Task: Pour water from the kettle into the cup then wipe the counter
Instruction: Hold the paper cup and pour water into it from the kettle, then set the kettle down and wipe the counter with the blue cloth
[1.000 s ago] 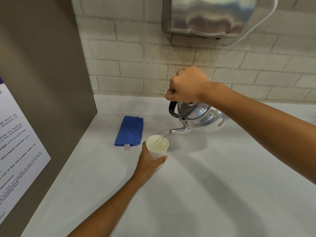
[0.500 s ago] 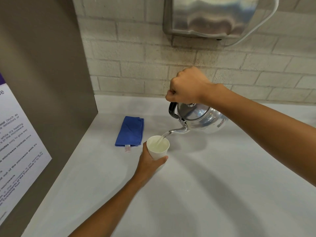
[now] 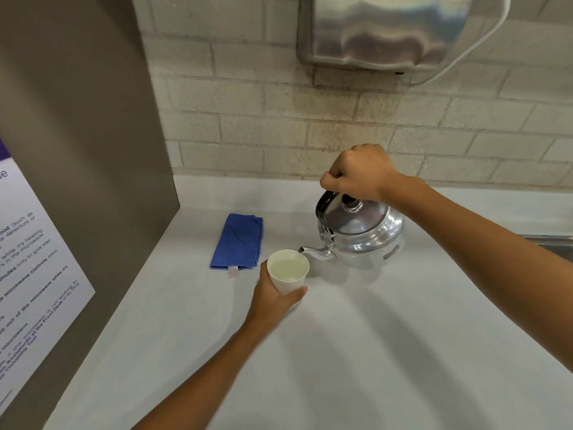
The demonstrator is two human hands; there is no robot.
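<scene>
Head view, kettle: your right hand (image 3: 359, 175) is fisted around the black handle of the steel kettle (image 3: 362, 234), fingers curled tight on it; the kettle sits nearly level at the counter, whether resting or just above you cannot tell, lid on with a dark knob.
Kettle label: a small red mark shows low on its side, too small to read.
Spout: it points left, its tip just at the cup's far rim; no stream shows from it.
Cup: your left hand (image 3: 273, 302) wraps the white paper cup (image 3: 288, 271) from below and behind, thumb and fingers clamped on its wall; the cup stands in front and left of the kettle.
Cup contents: pale, clear liquid fills it well up.
Cloth: a folded blue cloth (image 3: 238, 242) lies flat just left of the cup, apart from your hand, with a small white tag at its near edge, writing unreadable.
Counter: the white counter (image 3: 356, 352) carries all three things.
Sign: a white and purple notice (image 3: 28, 274) hangs on the grey panel (image 3: 80, 119) at left; you can read "microwave", "detectors", "heating" and "Front Desk"; the rest is cut off or blurred.
Wall: pale brick, with a shiny metal dispenser (image 3: 387, 29) mounted above the kettle and a white cable beside it.
</scene>
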